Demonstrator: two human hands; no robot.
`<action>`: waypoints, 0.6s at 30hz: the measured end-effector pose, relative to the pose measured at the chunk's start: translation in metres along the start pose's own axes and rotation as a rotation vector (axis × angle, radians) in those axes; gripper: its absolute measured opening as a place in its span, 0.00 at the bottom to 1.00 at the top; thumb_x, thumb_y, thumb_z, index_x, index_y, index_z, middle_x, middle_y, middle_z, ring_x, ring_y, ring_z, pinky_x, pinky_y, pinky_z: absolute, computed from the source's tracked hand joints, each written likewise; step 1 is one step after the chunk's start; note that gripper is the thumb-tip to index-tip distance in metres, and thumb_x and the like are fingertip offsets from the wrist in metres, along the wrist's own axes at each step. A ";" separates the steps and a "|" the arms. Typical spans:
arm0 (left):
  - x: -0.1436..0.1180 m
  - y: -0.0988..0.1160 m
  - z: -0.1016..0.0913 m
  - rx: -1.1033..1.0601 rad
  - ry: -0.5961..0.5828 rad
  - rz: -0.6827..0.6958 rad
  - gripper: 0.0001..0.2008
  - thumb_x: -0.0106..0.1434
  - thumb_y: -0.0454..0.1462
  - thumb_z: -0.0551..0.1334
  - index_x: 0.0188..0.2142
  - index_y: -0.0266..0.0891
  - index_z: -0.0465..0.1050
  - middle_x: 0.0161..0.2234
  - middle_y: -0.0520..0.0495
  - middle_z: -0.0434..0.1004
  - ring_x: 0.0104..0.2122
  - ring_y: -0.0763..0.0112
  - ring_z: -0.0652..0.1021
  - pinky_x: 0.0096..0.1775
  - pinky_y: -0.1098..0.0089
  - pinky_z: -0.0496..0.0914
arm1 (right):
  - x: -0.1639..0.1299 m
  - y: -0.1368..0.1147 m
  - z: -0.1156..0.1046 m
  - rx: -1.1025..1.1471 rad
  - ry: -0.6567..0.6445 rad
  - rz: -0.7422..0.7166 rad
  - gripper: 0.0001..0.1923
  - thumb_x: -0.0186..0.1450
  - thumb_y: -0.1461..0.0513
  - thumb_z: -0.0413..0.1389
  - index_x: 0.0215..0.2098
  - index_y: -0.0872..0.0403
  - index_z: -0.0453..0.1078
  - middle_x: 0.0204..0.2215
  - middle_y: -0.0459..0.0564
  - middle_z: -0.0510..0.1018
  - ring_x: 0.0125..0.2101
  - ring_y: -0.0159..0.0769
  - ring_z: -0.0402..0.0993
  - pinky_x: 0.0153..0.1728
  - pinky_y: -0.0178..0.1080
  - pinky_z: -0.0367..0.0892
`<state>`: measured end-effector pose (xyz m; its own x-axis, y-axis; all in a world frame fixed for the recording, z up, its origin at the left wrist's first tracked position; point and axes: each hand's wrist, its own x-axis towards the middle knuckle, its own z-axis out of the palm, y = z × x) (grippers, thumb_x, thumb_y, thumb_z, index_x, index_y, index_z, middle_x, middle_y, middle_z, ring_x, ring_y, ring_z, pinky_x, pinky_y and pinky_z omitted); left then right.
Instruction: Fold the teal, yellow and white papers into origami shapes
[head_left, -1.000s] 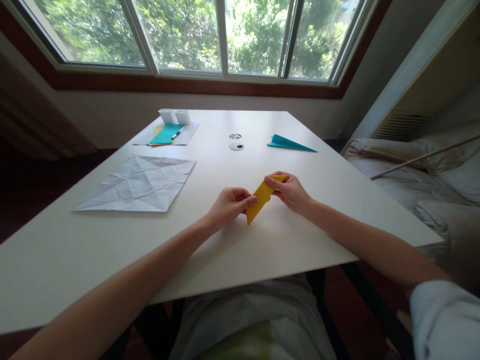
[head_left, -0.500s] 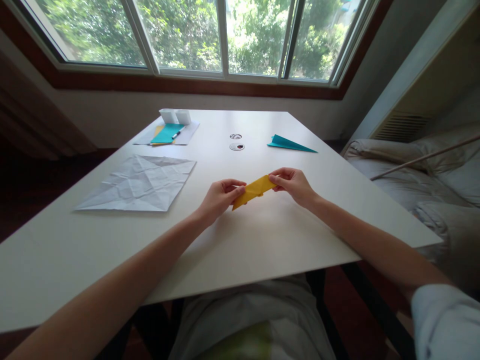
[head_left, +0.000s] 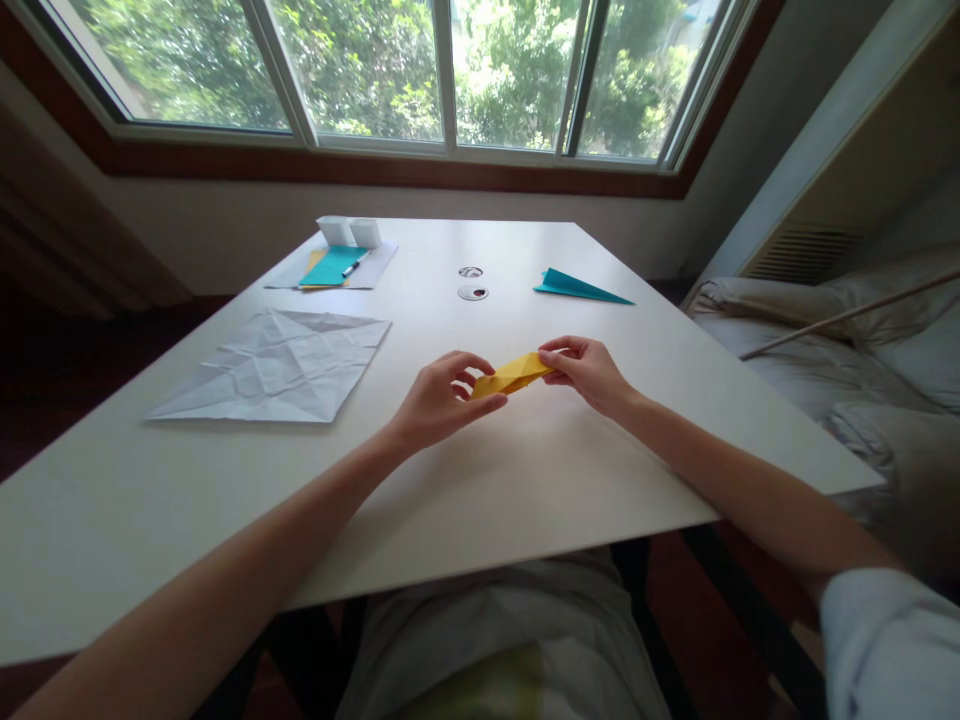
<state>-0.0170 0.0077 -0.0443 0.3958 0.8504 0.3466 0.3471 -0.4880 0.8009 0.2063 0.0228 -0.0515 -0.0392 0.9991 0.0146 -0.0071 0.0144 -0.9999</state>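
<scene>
A folded yellow paper point(head_left: 513, 374) hangs just above the middle of the white table point(head_left: 525, 480), held at both ends. My left hand point(head_left: 439, 400) pinches its left end between thumb and fingers. My right hand point(head_left: 585, 370) grips the right end. The paper lies nearly flat and long, its folded edge turned toward me.
A creased white sheet point(head_left: 274, 365) lies to the left. Behind it are teal and yellow papers with a pen point(head_left: 334, 266) and two small white boxes point(head_left: 349, 231). A teal folded paper plane point(head_left: 579, 287) rests at the back right. Two round cable holes point(head_left: 472, 283) mark the table's centre. A sofa point(head_left: 847, 350) stands to the right.
The yellow paper has swung from a steep slant to nearly level and risen a little. My left hand has shifted its grip at the left end; my right hand stayed about where it was.
</scene>
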 end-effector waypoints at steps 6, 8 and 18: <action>-0.002 0.005 0.002 0.214 0.065 -0.007 0.07 0.55 0.39 0.59 0.32 0.38 0.73 0.29 0.49 0.76 0.25 0.73 0.75 0.29 0.73 0.71 | -0.001 -0.001 -0.001 -0.028 -0.029 0.015 0.19 0.50 0.52 0.64 0.32 0.56 0.72 0.26 0.49 0.77 0.23 0.29 0.74 0.28 0.34 0.74; -0.002 0.004 0.001 0.209 0.112 -0.063 0.08 0.56 0.40 0.59 0.30 0.37 0.72 0.26 0.49 0.76 0.24 0.72 0.75 0.27 0.73 0.70 | -0.002 -0.002 0.000 -0.077 -0.071 -0.015 0.20 0.51 0.50 0.63 0.33 0.57 0.71 0.27 0.49 0.77 0.23 0.29 0.74 0.28 0.35 0.74; -0.001 -0.003 -0.002 0.076 0.124 -0.147 0.10 0.57 0.42 0.58 0.30 0.36 0.70 0.26 0.48 0.77 0.23 0.70 0.77 0.26 0.72 0.70 | -0.010 -0.011 0.001 -0.691 -0.152 -0.408 0.18 0.58 0.52 0.57 0.41 0.55 0.70 0.33 0.51 0.75 0.28 0.33 0.70 0.31 0.39 0.69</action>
<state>-0.0198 0.0084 -0.0461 0.2304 0.9290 0.2896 0.4584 -0.3661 0.8098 0.2057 0.0121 -0.0411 -0.3022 0.8944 0.3297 0.5660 0.4467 -0.6929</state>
